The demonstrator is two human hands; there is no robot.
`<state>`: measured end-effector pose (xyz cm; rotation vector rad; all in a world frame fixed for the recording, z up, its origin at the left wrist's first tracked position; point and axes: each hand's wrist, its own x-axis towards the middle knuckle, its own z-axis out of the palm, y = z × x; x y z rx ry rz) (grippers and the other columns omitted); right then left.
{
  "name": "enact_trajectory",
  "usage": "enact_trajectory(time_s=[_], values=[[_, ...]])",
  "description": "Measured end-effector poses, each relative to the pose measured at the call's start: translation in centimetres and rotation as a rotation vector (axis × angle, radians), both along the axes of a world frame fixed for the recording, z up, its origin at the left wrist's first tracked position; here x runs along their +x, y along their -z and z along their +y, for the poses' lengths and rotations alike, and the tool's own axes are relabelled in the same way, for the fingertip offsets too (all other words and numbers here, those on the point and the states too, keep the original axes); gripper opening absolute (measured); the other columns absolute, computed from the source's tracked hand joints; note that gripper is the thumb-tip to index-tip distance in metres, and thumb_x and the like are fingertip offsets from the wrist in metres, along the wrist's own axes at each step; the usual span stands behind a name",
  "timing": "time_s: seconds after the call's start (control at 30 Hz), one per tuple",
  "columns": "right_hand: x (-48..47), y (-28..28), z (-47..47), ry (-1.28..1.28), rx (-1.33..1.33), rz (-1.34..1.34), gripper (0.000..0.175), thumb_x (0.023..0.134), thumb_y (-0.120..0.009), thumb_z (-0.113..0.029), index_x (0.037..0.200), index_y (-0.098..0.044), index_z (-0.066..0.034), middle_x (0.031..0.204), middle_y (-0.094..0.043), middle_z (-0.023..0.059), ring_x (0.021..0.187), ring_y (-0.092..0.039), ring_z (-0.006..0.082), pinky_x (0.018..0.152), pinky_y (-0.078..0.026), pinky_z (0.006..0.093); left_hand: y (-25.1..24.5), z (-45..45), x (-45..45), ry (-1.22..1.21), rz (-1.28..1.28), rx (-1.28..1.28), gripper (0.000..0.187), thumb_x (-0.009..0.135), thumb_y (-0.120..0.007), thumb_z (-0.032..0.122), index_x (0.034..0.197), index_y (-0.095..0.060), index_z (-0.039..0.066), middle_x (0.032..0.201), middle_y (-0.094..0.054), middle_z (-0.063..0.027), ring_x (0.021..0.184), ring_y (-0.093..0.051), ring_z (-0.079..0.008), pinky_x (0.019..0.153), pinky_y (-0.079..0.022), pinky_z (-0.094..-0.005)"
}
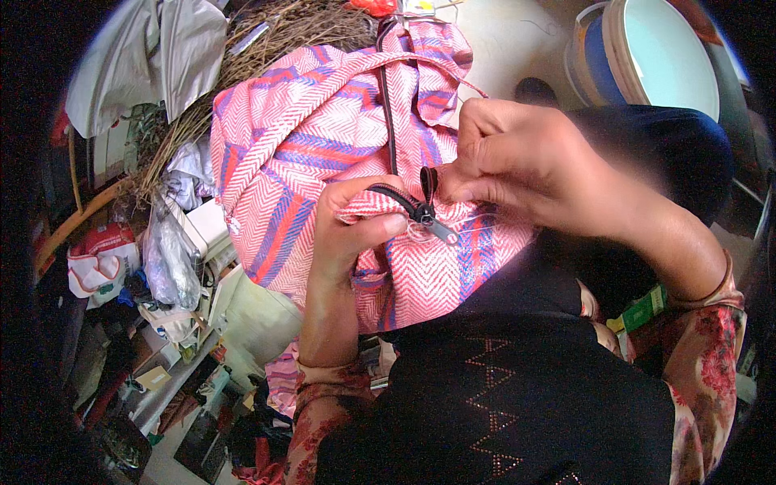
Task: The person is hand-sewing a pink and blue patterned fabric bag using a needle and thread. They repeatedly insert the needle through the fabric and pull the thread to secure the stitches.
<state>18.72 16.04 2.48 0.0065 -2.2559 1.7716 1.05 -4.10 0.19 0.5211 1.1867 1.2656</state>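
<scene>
Across my lap lies a large woven bag (339, 139) with red-and-white chevrons and blue and red stripes. My left hand (351, 224) pinches a folded edge of it between thumb and fingers, beside the black zipper (397, 195). A metal zipper slider (438, 229) hangs at the zipper's end, with loose white thread (418, 231) around it. Just right of the slider, my right hand (515, 157) has its fingers curled and thumb pressed in at the fabric by the zipper end. What sits between those fingertips is hidden.
A bundle of dry twigs (285, 30) and a grey plastic sheet (151, 60) lie at the upper left. Clutter with a clear plastic bag (173, 260) fills the left side. Tubs, one with a pale blue inside (673, 60), stand at the upper right.
</scene>
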Motion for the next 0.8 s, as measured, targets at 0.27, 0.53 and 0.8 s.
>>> enact_trajectory(time_s=[0.27, 0.53, 0.8], values=[[-0.2, 0.1, -0.4, 0.016, -0.052, 0.015, 0.008, 0.082, -0.073, -0.003, 0.089, -0.070, 0.0007, 0.076, -0.055, 0.0080, 0.073, -0.056, 0.0210, 0.066, -0.045, 0.0332, 0.1, 0.1, -0.6, 0.065, -0.028, 0.001, 0.028, 0.073, -0.071, 0.014, 0.093, -0.066, -0.004, 0.091, -0.067, -0.0083, 0.085, -0.063, -0.0151, 0.082, -0.049, -0.0284], [-0.2, -1.0, 0.0, 0.027, -0.022, -0.009, 0.009, 0.081, -0.073, -0.002, 0.089, -0.070, 0.0013, 0.075, -0.054, 0.0068, 0.073, -0.055, 0.0190, 0.066, -0.046, 0.0316, 0.7, -0.2, -0.2, -0.031, -0.124, 0.045, 0.026, 0.072, -0.071, 0.015, 0.088, -0.065, -0.004, 0.087, -0.064, -0.0085, 0.082, -0.061, -0.0148, 0.076, -0.047, -0.0276], [0.0, -1.4, -0.3, 0.002, -0.063, -0.035, 0.008, 0.081, -0.073, -0.002, 0.087, -0.070, 0.0013, 0.074, -0.053, 0.0079, 0.070, -0.054, 0.0192, 0.062, -0.043, 0.0339, -0.5, 0.7, 0.8, -0.007, 0.103, 0.010, 0.015, 0.071, -0.074, 0.002, 0.084, -0.066, 0.000, 0.075, -0.064, -0.0006, 0.068, -0.058, -0.0063, 0.064, -0.046, -0.0215]])
